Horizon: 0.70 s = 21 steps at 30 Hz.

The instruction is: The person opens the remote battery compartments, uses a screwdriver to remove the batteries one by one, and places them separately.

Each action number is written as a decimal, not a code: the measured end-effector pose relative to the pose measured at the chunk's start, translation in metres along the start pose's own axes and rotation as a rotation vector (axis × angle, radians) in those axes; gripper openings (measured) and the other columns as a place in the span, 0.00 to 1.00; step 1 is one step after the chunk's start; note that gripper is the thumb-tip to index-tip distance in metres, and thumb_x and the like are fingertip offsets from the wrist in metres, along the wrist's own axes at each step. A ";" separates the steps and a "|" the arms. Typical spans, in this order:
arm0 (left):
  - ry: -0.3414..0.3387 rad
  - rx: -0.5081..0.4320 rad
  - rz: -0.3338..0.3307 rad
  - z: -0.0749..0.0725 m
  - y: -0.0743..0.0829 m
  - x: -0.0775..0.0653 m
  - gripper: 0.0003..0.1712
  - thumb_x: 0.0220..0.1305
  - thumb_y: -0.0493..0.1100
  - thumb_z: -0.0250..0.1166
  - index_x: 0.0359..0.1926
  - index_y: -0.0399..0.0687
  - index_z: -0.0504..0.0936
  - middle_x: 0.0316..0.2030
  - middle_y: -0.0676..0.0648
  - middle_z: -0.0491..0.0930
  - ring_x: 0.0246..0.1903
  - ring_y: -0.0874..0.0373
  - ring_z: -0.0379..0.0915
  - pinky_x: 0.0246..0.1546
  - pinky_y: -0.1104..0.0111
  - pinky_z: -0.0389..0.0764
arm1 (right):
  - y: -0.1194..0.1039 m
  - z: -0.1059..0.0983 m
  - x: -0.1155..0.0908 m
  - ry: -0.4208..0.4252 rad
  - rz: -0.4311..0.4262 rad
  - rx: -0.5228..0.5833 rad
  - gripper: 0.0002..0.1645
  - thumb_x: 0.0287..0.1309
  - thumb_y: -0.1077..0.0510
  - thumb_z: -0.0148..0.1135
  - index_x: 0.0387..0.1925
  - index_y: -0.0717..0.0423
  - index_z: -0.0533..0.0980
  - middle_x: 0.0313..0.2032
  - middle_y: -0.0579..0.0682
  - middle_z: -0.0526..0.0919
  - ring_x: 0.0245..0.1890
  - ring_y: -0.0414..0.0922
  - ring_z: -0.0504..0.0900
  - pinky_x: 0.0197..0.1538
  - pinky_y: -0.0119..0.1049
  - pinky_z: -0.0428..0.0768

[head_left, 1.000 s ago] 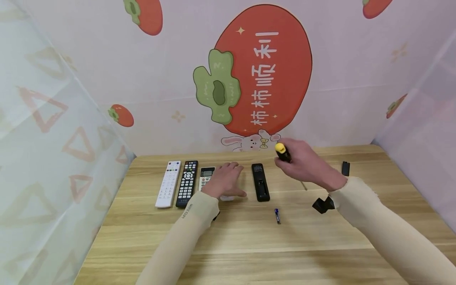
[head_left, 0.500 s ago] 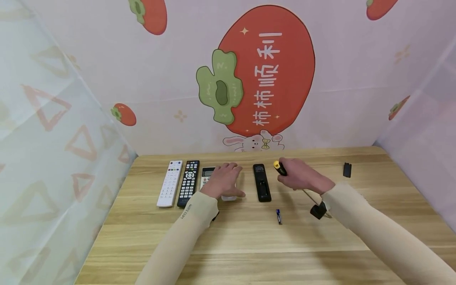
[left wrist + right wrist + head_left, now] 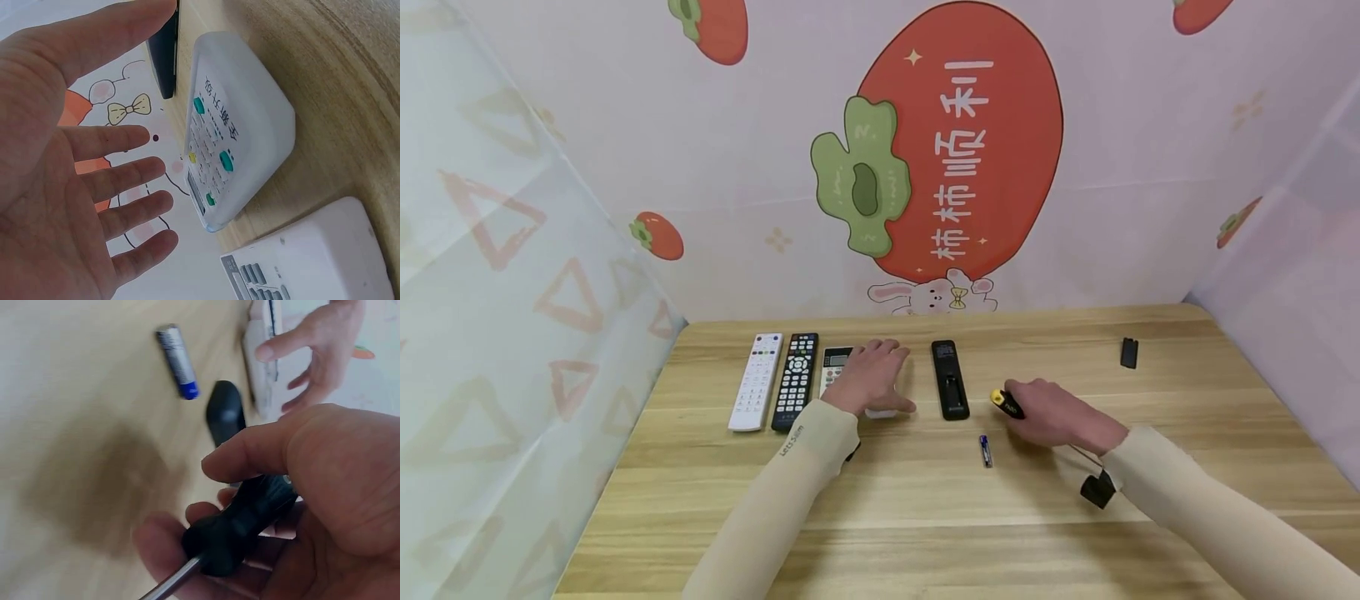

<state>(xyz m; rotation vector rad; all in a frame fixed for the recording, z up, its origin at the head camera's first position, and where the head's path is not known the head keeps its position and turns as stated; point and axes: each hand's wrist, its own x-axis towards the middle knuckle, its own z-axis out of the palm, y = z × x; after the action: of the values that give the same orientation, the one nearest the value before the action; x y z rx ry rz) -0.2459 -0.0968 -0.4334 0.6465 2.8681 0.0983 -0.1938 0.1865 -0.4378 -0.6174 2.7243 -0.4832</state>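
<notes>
Your right hand [image 3: 1048, 414] grips screwdriver [image 3: 228, 540]; left hand [image 3: 872, 375] spread, empty. Black remote [image 3: 949, 360] uncovered: cover [image 3: 1129, 352] off at its three o'clock, battery [image 3: 986, 451] out at five.

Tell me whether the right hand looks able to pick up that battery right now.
Probably not: the right hand is near the battery with nothing visible between them, but its fingers are curled round a screwdriver.

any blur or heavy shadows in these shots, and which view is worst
Right wrist view looks worst: battery blurred, a highlight along the screwdriver shaft, a broad dark shadow on the table; left wrist view crisper, lettering on the green-buttoned white remote standing out; head view fairly sharp, with a soft shadow beside the right sleeve.
</notes>
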 end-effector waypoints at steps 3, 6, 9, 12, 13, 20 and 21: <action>0.002 0.004 0.000 0.000 -0.001 0.000 0.56 0.52 0.67 0.76 0.75 0.47 0.66 0.73 0.44 0.65 0.72 0.43 0.57 0.71 0.46 0.60 | 0.005 0.005 -0.006 0.009 0.029 -0.070 0.09 0.61 0.59 0.66 0.37 0.58 0.73 0.24 0.48 0.73 0.23 0.44 0.71 0.25 0.37 0.70; 0.003 0.013 -0.006 0.002 -0.003 0.000 0.56 0.52 0.67 0.76 0.75 0.48 0.66 0.73 0.44 0.65 0.72 0.43 0.57 0.71 0.47 0.60 | 0.011 0.008 -0.010 0.012 0.043 -0.118 0.12 0.59 0.57 0.67 0.38 0.59 0.74 0.24 0.48 0.73 0.23 0.45 0.71 0.25 0.37 0.69; 0.002 0.017 -0.012 0.002 -0.004 -0.001 0.56 0.51 0.67 0.76 0.75 0.47 0.66 0.73 0.44 0.64 0.72 0.43 0.58 0.71 0.47 0.61 | 0.016 0.010 -0.011 0.018 0.046 -0.119 0.13 0.57 0.57 0.67 0.37 0.59 0.73 0.25 0.48 0.73 0.23 0.45 0.70 0.24 0.37 0.68; 0.008 0.007 -0.017 0.002 -0.006 -0.003 0.55 0.53 0.66 0.76 0.75 0.47 0.67 0.73 0.43 0.64 0.72 0.43 0.58 0.71 0.48 0.61 | 0.019 0.009 -0.010 0.013 0.049 -0.108 0.14 0.55 0.56 0.68 0.37 0.59 0.73 0.26 0.48 0.73 0.23 0.45 0.71 0.25 0.37 0.69; 0.014 0.004 -0.018 0.002 -0.007 -0.004 0.54 0.53 0.66 0.75 0.74 0.48 0.67 0.73 0.43 0.64 0.72 0.43 0.58 0.71 0.47 0.61 | 0.019 0.008 -0.010 0.008 0.051 -0.110 0.14 0.54 0.56 0.68 0.36 0.58 0.73 0.26 0.48 0.73 0.23 0.45 0.71 0.25 0.37 0.69; 0.057 -0.005 -0.004 0.004 -0.009 -0.012 0.48 0.59 0.64 0.73 0.73 0.46 0.69 0.72 0.43 0.66 0.72 0.44 0.59 0.70 0.47 0.63 | 0.008 -0.004 0.000 0.009 0.054 -0.116 0.20 0.56 0.51 0.70 0.41 0.61 0.75 0.32 0.49 0.76 0.28 0.45 0.72 0.30 0.40 0.74; 0.062 -0.007 -0.001 0.004 -0.009 -0.013 0.48 0.59 0.63 0.72 0.73 0.46 0.69 0.72 0.43 0.66 0.72 0.44 0.59 0.69 0.46 0.63 | 0.004 -0.006 0.004 0.021 0.060 -0.107 0.21 0.57 0.50 0.70 0.43 0.62 0.76 0.34 0.50 0.77 0.29 0.45 0.73 0.32 0.41 0.76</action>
<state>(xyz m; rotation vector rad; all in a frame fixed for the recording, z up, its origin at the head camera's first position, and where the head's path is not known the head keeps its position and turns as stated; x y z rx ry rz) -0.2377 -0.1104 -0.4359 0.6514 2.9265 0.1307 -0.2008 0.1896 -0.4352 -0.5580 2.7944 -0.3330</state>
